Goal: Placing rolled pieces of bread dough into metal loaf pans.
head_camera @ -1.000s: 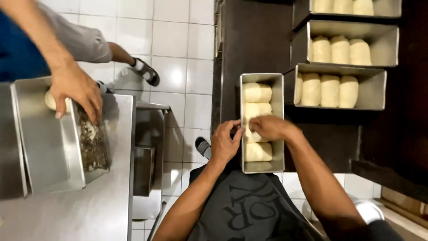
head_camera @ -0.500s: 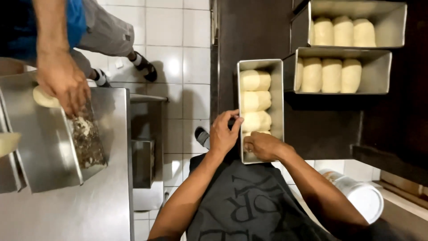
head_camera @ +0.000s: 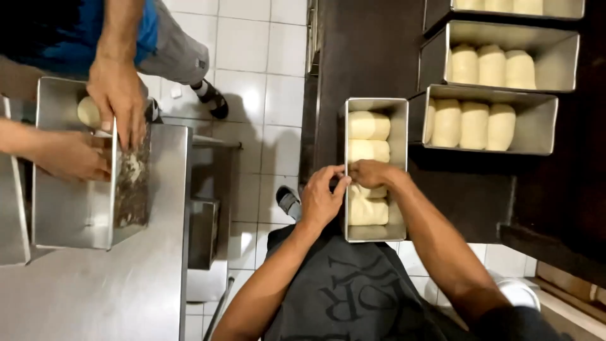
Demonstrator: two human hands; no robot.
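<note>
A long metal loaf pan (head_camera: pixel 376 233) stands on a dark surface in front of me, holding several pale dough pieces (head_camera: pixel 368 125) in a row. My left hand (head_camera: pixel 322 199) grips the pan's left rim, fingers curled over the edge. My right hand (head_camera: pixel 372 173) reaches inside the pan and presses on the third dough piece, fingers bent around it. A further dough piece (head_camera: pixel 368 212) lies just below that hand.
Two more pans of dough (head_camera: pixel 491 123) (head_camera: pixel 499 63) sit at the right on the dark shelf. At the left another person's hands (head_camera: pixel 117 95) work a dough ball (head_camera: pixel 89 112) in a metal pan (head_camera: pixel 69 215) on a steel table (head_camera: pixel 126 290). White floor tiles lie between. A white bucket (head_camera: pixel 521 293) is at lower right.
My right hand has moved up from the pan's near end to the third dough piece. The view has shifted, and the other person's second hand has come into the pan at the left.
</note>
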